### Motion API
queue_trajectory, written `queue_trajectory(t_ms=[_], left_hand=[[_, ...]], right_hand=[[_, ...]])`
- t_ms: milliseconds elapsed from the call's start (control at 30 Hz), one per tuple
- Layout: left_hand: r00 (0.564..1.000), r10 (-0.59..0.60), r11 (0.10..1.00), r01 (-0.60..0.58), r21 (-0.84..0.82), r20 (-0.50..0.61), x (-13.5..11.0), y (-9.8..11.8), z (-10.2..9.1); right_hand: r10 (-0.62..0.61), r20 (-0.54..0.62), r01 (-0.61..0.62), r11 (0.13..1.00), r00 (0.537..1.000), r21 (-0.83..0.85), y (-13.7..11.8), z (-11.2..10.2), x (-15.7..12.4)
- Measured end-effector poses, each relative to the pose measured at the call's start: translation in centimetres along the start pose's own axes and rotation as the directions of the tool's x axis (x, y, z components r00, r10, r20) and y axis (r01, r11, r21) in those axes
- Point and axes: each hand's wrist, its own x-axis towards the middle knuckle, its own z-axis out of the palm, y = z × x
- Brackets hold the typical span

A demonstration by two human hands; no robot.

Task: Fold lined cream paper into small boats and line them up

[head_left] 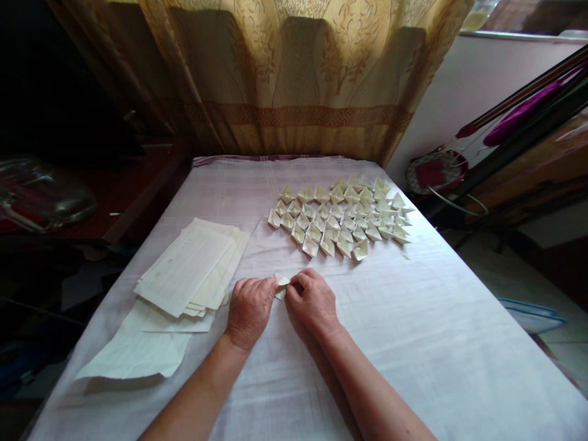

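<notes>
A small folded piece of paper (pixel 281 281) is pinched between my two hands, just above the middle of the cloth-covered table. My left hand (pixel 252 308) is closed on its left side, thumb and fingers together. On the other side, my right hand (pixel 315 300) grips its edge with curled fingers. Beyond my hands stand rows of folded paper boats (pixel 331 214), set close together. Left of my left hand lies a loose stack of printed paper sheets (pixel 184 263), with a longer sheet (pixel 138 349) sticking out beneath it.
A white cloth (pixel 436 343) covers the table. A patterned gold curtain (pixel 285 79) hangs at its far edge. To the left is a dark red cabinet (pixel 151 190) with a clear plastic bag (pixel 41 190). A patterned bag (pixel 436 174) hangs by the wall at right.
</notes>
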Motion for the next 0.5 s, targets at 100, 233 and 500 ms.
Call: queue_trajectory(t_ms=[100, 233, 500], left_hand=[[1.0, 0.005, 1.0, -0.005, -0.002, -0.013, -0.1, -0.05, 0.07], [1.0, 0.004, 1.0, -0.004, 0.0, -0.014, -0.16, -0.09, 0.13], [0.999, 0.036, 0.999, -0.036, -0.019, 0.001, -0.18, -0.01, -0.23]], right_hand=[[0.032, -0.005, -0.032, 0.999, 0.999, -0.005, -0.18, -0.01, 0.04], [0.068, 0.003, -0.068, 0.998, 0.998, 0.002, -0.34, -0.08, 0.17], [0.069, 0.013, -0.069, 0.998, 0.998, -0.012, -0.53, -0.25, 0.38]])
